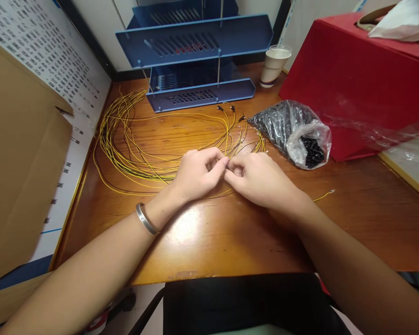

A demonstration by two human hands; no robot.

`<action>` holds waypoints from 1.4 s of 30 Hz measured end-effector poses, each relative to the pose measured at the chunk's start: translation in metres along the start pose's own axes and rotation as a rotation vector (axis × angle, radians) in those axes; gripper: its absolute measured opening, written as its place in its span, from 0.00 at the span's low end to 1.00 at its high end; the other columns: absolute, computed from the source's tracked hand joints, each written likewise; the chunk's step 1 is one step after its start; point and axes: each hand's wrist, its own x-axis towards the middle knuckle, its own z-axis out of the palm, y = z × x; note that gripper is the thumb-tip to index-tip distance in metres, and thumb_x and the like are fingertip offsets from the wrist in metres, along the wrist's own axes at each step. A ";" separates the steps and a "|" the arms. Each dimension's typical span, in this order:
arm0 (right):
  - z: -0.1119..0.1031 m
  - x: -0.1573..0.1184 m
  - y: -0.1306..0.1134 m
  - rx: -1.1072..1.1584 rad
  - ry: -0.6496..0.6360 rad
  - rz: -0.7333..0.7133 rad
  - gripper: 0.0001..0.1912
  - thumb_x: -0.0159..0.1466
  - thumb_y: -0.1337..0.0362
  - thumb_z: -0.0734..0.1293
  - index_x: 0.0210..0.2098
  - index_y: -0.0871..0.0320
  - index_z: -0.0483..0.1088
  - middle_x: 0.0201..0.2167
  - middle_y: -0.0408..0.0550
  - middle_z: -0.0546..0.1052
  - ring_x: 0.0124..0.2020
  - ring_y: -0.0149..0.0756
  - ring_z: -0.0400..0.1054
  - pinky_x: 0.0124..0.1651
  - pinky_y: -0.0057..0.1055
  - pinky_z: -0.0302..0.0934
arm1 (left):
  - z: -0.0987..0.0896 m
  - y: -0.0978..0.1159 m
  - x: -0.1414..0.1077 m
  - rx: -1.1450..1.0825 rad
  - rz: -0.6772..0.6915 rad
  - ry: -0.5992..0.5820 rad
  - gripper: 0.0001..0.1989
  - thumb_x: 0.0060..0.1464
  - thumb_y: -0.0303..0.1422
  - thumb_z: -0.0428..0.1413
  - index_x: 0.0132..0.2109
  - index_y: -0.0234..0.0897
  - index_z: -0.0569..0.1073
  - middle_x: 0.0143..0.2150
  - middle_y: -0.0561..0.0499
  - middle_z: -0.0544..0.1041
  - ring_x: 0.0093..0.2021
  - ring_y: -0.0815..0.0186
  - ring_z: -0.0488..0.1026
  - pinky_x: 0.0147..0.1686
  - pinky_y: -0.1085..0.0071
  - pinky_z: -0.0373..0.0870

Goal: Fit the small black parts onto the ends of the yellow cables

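A loose coil of thin yellow and black wires lies across the wooden table, its ends fanning out beyond my hands. My left hand is closed in a pinch, thumb against forefinger, over the near part of the coil. Touching it fingertip to fingertip, my right hand is pinched too. Whatever sits between the fingertips is too small and covered to name. Several wire ends carry small black connectors. Right of these lies a clear plastic bag of small black parts, its mouth towards me.
A blue desk tray rack stands at the back, with a paper cup beside it. The red box fills the back right. Cardboard leans at the left. One wire end lies past my right wrist, on the table.
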 end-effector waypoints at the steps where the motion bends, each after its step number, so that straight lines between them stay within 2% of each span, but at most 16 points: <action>1: 0.000 0.000 0.000 -0.008 -0.018 -0.010 0.15 0.65 0.60 0.61 0.23 0.57 0.68 0.22 0.46 0.73 0.24 0.33 0.59 0.31 0.33 0.46 | 0.000 0.000 0.000 0.004 -0.007 0.017 0.12 0.60 0.34 0.55 0.29 0.35 0.74 0.22 0.55 0.73 0.22 0.73 0.64 0.27 0.73 0.59; 8: 0.004 -0.001 -0.002 -0.022 -0.073 -0.036 0.17 0.63 0.62 0.62 0.18 0.56 0.60 0.20 0.44 0.68 0.23 0.32 0.53 0.30 0.33 0.43 | -0.002 -0.006 0.004 -0.038 -0.124 0.205 0.13 0.62 0.38 0.53 0.31 0.37 0.70 0.21 0.55 0.70 0.23 0.71 0.64 0.26 0.72 0.58; 10: 0.005 -0.002 -0.003 0.001 -0.065 -0.037 0.16 0.62 0.62 0.61 0.19 0.56 0.58 0.20 0.44 0.67 0.23 0.31 0.52 0.30 0.32 0.42 | -0.002 -0.006 0.004 -0.052 -0.127 0.190 0.15 0.63 0.39 0.53 0.29 0.37 0.70 0.20 0.56 0.69 0.22 0.71 0.63 0.26 0.72 0.57; 13: 0.007 -0.002 -0.004 0.042 -0.025 -0.033 0.15 0.63 0.62 0.60 0.21 0.56 0.58 0.20 0.43 0.67 0.23 0.31 0.52 0.30 0.32 0.42 | -0.002 -0.003 0.003 -0.044 -0.092 0.083 0.20 0.63 0.40 0.52 0.25 0.36 0.68 0.19 0.56 0.66 0.22 0.72 0.60 0.26 0.72 0.56; 17: 0.008 -0.001 -0.003 0.085 0.014 -0.044 0.17 0.67 0.60 0.57 0.22 0.56 0.60 0.20 0.42 0.65 0.23 0.31 0.51 0.31 0.32 0.42 | -0.002 -0.002 0.001 0.006 0.009 -0.054 0.18 0.61 0.35 0.52 0.24 0.35 0.68 0.19 0.57 0.64 0.21 0.73 0.58 0.27 0.72 0.56; 19: 0.008 -0.001 -0.003 0.096 0.015 -0.054 0.18 0.67 0.60 0.57 0.21 0.56 0.59 0.20 0.42 0.65 0.24 0.31 0.51 0.31 0.32 0.42 | -0.002 -0.001 0.001 0.038 0.009 -0.035 0.17 0.61 0.35 0.52 0.23 0.35 0.68 0.18 0.57 0.63 0.21 0.73 0.58 0.28 0.71 0.55; 26: 0.011 -0.001 -0.004 0.079 0.005 -0.043 0.18 0.65 0.60 0.59 0.20 0.56 0.56 0.19 0.42 0.63 0.23 0.31 0.52 0.30 0.32 0.42 | -0.003 -0.003 0.003 0.046 -0.120 0.208 0.19 0.62 0.38 0.51 0.23 0.36 0.65 0.20 0.55 0.67 0.22 0.72 0.60 0.26 0.71 0.54; 28: 0.012 -0.001 -0.004 0.097 0.022 -0.044 0.18 0.65 0.60 0.59 0.20 0.56 0.56 0.19 0.41 0.63 0.23 0.31 0.52 0.31 0.32 0.42 | -0.003 -0.003 0.004 0.022 -0.123 0.204 0.21 0.64 0.40 0.51 0.24 0.36 0.66 0.20 0.55 0.67 0.22 0.72 0.61 0.26 0.71 0.55; 33: 0.013 -0.001 -0.003 0.148 0.059 -0.055 0.18 0.66 0.60 0.57 0.20 0.56 0.54 0.18 0.40 0.60 0.23 0.30 0.50 0.31 0.32 0.42 | -0.003 -0.001 0.002 0.004 -0.035 0.025 0.19 0.64 0.39 0.52 0.25 0.36 0.69 0.20 0.56 0.67 0.23 0.72 0.60 0.27 0.72 0.56; 35: 0.012 -0.001 -0.004 0.148 0.059 -0.056 0.19 0.67 0.60 0.56 0.20 0.56 0.54 0.18 0.40 0.60 0.23 0.31 0.49 0.31 0.32 0.41 | -0.003 -0.001 0.001 0.019 -0.001 0.002 0.18 0.64 0.37 0.51 0.26 0.35 0.70 0.21 0.56 0.67 0.23 0.73 0.60 0.27 0.72 0.56; 42: 0.013 0.000 -0.005 0.093 0.034 -0.034 0.17 0.65 0.60 0.59 0.20 0.55 0.56 0.19 0.41 0.63 0.24 0.31 0.51 0.31 0.32 0.42 | -0.001 -0.002 0.003 0.022 -0.088 0.183 0.21 0.64 0.38 0.51 0.23 0.36 0.64 0.19 0.56 0.64 0.21 0.73 0.57 0.25 0.71 0.53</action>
